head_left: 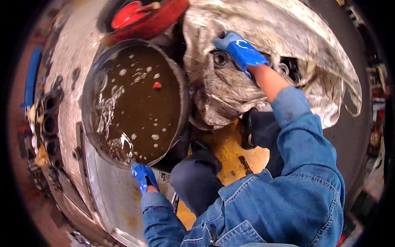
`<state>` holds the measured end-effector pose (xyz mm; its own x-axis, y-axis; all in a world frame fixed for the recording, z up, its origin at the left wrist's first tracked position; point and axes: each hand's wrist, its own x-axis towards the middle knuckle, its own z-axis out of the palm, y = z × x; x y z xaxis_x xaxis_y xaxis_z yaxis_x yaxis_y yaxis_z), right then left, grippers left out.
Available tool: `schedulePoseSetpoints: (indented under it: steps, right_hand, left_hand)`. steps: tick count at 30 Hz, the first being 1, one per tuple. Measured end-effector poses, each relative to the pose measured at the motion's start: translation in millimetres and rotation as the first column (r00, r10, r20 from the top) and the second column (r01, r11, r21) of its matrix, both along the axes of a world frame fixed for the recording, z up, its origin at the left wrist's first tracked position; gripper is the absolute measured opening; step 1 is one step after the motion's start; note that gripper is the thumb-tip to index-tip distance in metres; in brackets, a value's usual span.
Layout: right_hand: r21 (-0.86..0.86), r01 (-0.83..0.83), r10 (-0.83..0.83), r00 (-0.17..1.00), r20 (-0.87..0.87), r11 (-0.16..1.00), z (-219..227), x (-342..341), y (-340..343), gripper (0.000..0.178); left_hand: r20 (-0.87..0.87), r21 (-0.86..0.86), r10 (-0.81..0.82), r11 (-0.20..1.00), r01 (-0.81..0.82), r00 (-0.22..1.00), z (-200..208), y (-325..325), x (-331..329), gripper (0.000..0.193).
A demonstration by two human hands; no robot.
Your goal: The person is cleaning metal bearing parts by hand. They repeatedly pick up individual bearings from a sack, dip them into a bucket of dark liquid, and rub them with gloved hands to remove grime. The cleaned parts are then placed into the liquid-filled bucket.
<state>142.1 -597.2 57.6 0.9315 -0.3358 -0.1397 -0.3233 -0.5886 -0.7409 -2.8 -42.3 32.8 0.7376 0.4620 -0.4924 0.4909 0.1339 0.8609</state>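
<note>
A round dark tub full of murky brown liquid stands in front of me to the left. Foam patches and a small red piece float on it. My left hand, in a blue glove, is at the tub's near rim; its fingertips are blurred against the edge. To the right lies a dirty white woven sack with dark ring-shaped metal parts among its folds. My gloved right hand reaches over the sack with curled fingers, a dark spot beside them. What they grip cannot be made out.
Behind the tub sits a red basin with a red item inside. A metal tray lies under the tub's near side. Several dark cylindrical parts line the far left. Yellow flooring shows between my knees.
</note>
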Motion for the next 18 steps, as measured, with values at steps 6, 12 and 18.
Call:
schedulePoseSetpoints:
  steps: [6,12,18]
  right_hand:
    - [-0.437,-0.244,0.135,0.955,-0.264,0.866,-189.4,-45.9,-12.2,0.038]
    - [-0.321,-0.092,0.236,0.865,0.443,0.943,-288.9,0.1,47.2,0.033]
    - [-0.129,-0.235,0.255,0.950,0.178,0.963,-318.2,45.3,75.9,0.034]
  left_hand:
    - [-0.103,0.155,-0.206,0.963,0.220,0.973,19.7,-3.0,-5.7,0.031]
    - [-0.251,0.276,-0.282,0.896,0.348,0.926,33.6,-9.1,-10.8,0.035]
    - [-0.382,0.394,-0.367,0.765,0.509,0.848,40.9,5.8,-16.3,0.039]
